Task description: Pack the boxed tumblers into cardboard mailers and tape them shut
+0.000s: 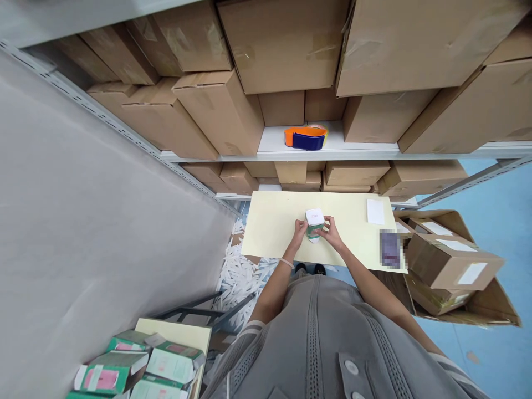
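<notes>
A small green and white carton (315, 219) stands on the pale yellow tabletop (274, 221), its white top facing up with faint red print. My left hand (300, 230) grips its left side with closed fingers. On the carton's right side, my right hand (330, 231) has its thumb near the lower front and its fingers curled at the upper edge. A white flap shows at the carton's lower end. Whatever is inside the carton is hidden.
A white paper (376, 211) and a blurred dark item (389, 249) lie at the table's right. Beyond stands an open carton (509, 310) of boxes. Shelves (366, 149) hold brown boxes and an orange-blue tape roll (306, 138). Green boxes (170, 363) lie lower left; paper strips (241, 271) cover the floor.
</notes>
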Demonstrator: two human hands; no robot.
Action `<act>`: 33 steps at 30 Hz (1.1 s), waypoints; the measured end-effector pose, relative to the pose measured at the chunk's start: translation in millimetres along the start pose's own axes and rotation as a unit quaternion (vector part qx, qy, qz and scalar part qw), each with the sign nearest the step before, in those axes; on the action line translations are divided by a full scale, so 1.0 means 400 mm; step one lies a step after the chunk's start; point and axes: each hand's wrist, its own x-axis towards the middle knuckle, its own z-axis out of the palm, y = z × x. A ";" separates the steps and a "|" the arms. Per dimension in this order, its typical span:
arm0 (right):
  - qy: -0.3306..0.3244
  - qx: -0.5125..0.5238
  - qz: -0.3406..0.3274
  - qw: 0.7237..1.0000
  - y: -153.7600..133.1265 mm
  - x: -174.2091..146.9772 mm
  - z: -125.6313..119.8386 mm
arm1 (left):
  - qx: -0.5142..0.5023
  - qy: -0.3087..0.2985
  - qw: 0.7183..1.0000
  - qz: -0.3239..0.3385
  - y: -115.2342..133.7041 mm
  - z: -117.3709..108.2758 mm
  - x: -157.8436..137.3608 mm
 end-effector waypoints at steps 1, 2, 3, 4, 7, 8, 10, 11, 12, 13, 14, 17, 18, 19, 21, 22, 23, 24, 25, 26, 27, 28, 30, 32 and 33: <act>-0.001 -0.017 -0.002 1.000 0.005 -0.001 -0.003 | 0.019 -0.006 1.000 0.003 0.000 -0.006 0.000; -0.003 -0.038 -0.004 0.999 0.011 -0.003 -0.006 | 0.037 -0.015 0.999 0.008 0.000 -0.013 0.001; -0.005 -0.061 -0.005 0.998 0.017 -0.006 -0.008 | 0.053 -0.030 0.998 0.014 0.000 -0.020 0.001; -0.006 -0.083 -0.005 0.996 0.023 -0.008 -0.009 | 0.070 -0.050 0.996 0.022 0.001 -0.028 0.000; -0.005 -0.124 -0.014 0.992 0.043 -0.012 -0.005 | 0.153 -0.110 0.979 0.080 0.012 -0.051 -0.006; -0.005 -0.129 -0.021 0.991 0.049 -0.012 -0.003 | 0.195 -0.121 0.967 0.110 0.020 -0.058 -0.009; 0.000 -0.136 -0.036 0.990 0.059 -0.009 0.002 | 0.296 -0.131 0.930 0.174 0.044 -0.065 -0.015; 0.003 -0.141 -0.041 0.989 0.063 -0.006 0.004 | 0.349 -0.135 0.905 0.201 0.058 -0.065 -0.016; 0.006 -0.146 -0.045 0.988 0.066 -0.003 0.006 | 0.398 -0.139 0.879 0.222 0.073 -0.064 -0.017; 0.009 -0.152 -0.049 0.987 0.068 -0.001 0.007 | 0.442 -0.140 0.853 0.239 0.088 -0.062 -0.016; 0.010 -0.157 -0.053 0.986 0.069 0.002 0.008 | 0.480 -0.143 0.828 0.253 0.102 -0.059 -0.015; 0.003 -0.164 -0.068 0.984 0.068 0.004 0.006 | 0.561 -0.157 0.761 0.285 0.134 -0.052 -0.009; 0.000 -0.164 -0.072 0.984 0.066 0.004 0.006 | 0.578 -0.165 0.743 0.295 0.142 -0.050 -0.007; -0.006 -0.163 -0.075 0.984 0.064 0.002 0.005 | 0.593 -0.174 0.726 0.303 0.148 -0.049 -0.006; -0.018 -0.163 -0.075 0.984 0.059 -0.001 0.003 | 0.614 -0.188 0.698 0.317 0.158 -0.049 -0.004; -0.023 -0.166 -0.070 0.983 0.057 -0.002 0.002 | 0.622 -0.195 0.687 0.322 0.161 -0.048 -0.003; -0.026 -0.168 -0.065 0.983 0.055 -0.003 0.001 | 0.628 -0.200 0.677 0.326 0.164 -0.048 -0.002; -0.029 -0.170 -0.060 0.983 0.053 -0.003 -0.001 | 0.634 -0.203 0.670 0.327 0.166 -0.046 -0.002; -0.032 -0.172 -0.058 0.983 0.051 -0.003 -0.003 | 0.640 -0.204 0.665 0.327 0.167 -0.045 -0.002; -0.035 -0.173 -0.058 0.983 0.050 -0.001 -0.006 | 0.645 -0.204 0.661 0.325 0.167 -0.043 -0.002; -0.038 -0.175 -0.060 0.982 0.048 0.001 -0.010 | 0.650 -0.202 0.658 0.322 0.166 -0.042 -0.002; -0.040 -0.178 -0.063 0.981 0.046 0.004 -0.013 | 0.655 -0.200 0.656 0.318 0.165 -0.040 -0.003; -0.041 -0.190 -0.070 0.978 0.041 0.009 -0.021 | 0.662 -0.196 0.652 0.314 0.160 -0.036 -0.005; -0.043 -0.207 -0.080 0.974 0.035 0.011 -0.026 | 0.665 -0.190 0.651 0.313 0.155 -0.031 -0.007; -0.044 -0.217 -0.086 0.971 0.031 0.010 -0.028 | 0.665 -0.186 0.652 0.313 0.154 -0.030 -0.008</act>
